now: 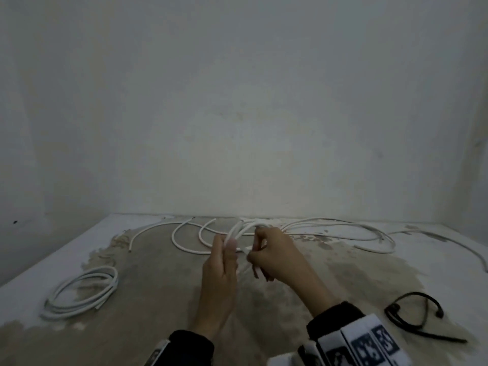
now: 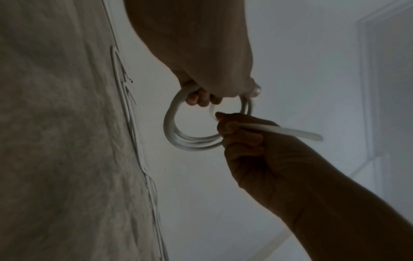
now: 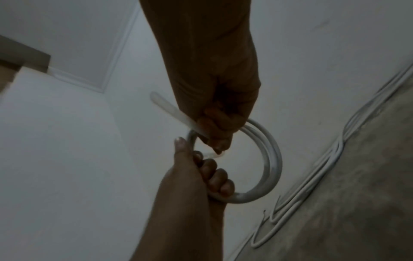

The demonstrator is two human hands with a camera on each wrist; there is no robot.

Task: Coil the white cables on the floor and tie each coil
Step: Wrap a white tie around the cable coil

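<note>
The left hand [image 1: 220, 262] grips the springy, light coil [image 2: 178, 127]; the right hand [image 1: 274, 256] pinches its loose end [image 2: 290, 131] with curled fingers.

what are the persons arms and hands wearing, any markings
Both hands are bare, no gloves or rings visible. The left hand and right hand come out of black sleeves. Each wrist carries a white band; the right one shows black square code-like markers, the left one is mostly out of frame.
</note>
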